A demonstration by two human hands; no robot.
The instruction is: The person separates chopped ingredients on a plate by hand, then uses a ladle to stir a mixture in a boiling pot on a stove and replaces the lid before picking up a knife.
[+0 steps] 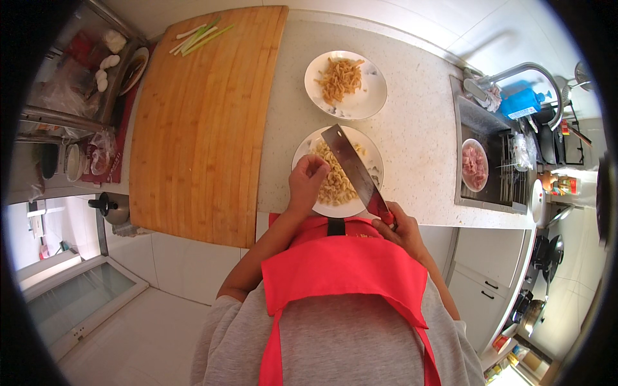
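My right hand (401, 229) grips the red handle of a kitchen cleaver (355, 166). Its wide steel blade slants up and left over a white plate (374, 154). Small chopped pale-yellow food pieces (335, 188) are heaped on that plate; the blade hides some of them. My left hand (306, 181) is held over the plate's left side, left of the blade. Its fingers are curled with thumb and fingertips together, and nothing shows between them. Beyond lies a second white plate (374, 99) with brown food shreds (340, 79).
Left of the plates lies a large wooden cutting board (207, 135), with scallion stalks (198, 38) at its far end. On the right, a bowl of raw pink meat (474, 164) stands in the sink (470, 113) beneath a curved faucet (526, 67). A metal rack (67, 118) borders the board's left.
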